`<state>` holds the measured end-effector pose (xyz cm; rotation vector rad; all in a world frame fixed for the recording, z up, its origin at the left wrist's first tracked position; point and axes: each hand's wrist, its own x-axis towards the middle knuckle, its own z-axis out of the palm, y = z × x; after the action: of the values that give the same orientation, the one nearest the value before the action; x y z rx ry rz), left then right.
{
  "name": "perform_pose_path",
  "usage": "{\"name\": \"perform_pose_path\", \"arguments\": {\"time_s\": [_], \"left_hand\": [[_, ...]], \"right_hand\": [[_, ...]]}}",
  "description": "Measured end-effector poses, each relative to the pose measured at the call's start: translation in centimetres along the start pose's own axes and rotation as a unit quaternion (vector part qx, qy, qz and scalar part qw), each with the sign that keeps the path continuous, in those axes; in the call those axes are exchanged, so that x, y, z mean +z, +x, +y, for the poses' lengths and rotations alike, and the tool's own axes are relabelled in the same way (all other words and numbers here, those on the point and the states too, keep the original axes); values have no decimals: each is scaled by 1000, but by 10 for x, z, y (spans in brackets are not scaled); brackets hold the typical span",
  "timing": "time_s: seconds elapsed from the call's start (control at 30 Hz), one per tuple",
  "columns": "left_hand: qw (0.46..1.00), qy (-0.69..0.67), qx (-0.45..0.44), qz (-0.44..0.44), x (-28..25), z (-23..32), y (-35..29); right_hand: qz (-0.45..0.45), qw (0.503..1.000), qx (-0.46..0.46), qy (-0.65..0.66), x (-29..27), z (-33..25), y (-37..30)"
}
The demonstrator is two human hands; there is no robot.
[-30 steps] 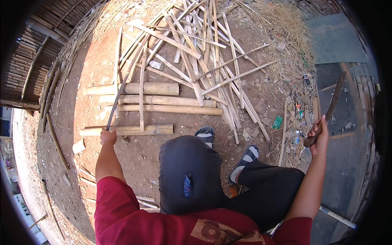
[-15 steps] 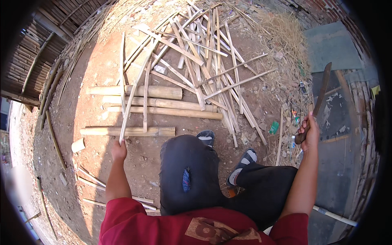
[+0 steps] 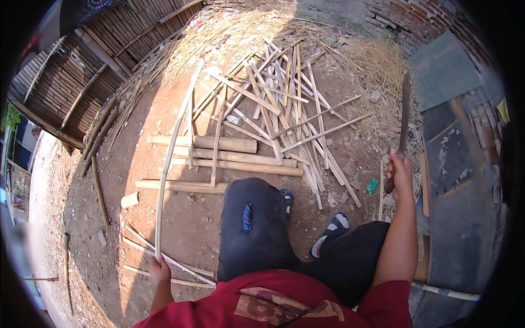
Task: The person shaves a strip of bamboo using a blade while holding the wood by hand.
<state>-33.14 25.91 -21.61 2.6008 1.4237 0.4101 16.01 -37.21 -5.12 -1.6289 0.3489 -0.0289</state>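
Note:
My left hand [image 3: 159, 269] is closed around the near end of a long, thin bamboo strip [image 3: 170, 147]. The strip rises away from me, slightly bowed, over the bamboo poles on the ground. Out to the right, my right hand [image 3: 401, 174] grips the handle of a machete [image 3: 404, 112], its dark blade pointing up and away from me. Between the hands, several cut bamboo poles [image 3: 235, 156] lie side by side in front of my knee. Beyond them spreads a loose, criss-crossed pile of split bamboo strips [image 3: 273, 104].
A few strips [image 3: 164, 257] lie beside my left hand, near a short bamboo piece [image 3: 129, 200]. Dark sheets [image 3: 451, 164] cover the right side, with straw [image 3: 377, 60] behind. A bamboo-slat wall [image 3: 147, 33] stands at far left. A green scrap [image 3: 372, 186] is near my foot.
My left hand has drawn back toward my body with the bamboo strip. My right hand has shifted slightly left, and the machete blade now stands more upright. The view has tilted and turned left.

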Motion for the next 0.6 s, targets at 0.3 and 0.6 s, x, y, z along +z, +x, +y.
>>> {"name": "perform_pose_path", "arguments": {"time_s": [0.3, 0.6], "left_hand": [[951, -265, 126, -98, -49, 209, 19], [868, -316, 217, -314, -85, 284, -44]], "right_hand": [[-60, 961, -193, -186, -11, 0, -22], [-210, 797, -427, -371, 13, -16, -87]]}}
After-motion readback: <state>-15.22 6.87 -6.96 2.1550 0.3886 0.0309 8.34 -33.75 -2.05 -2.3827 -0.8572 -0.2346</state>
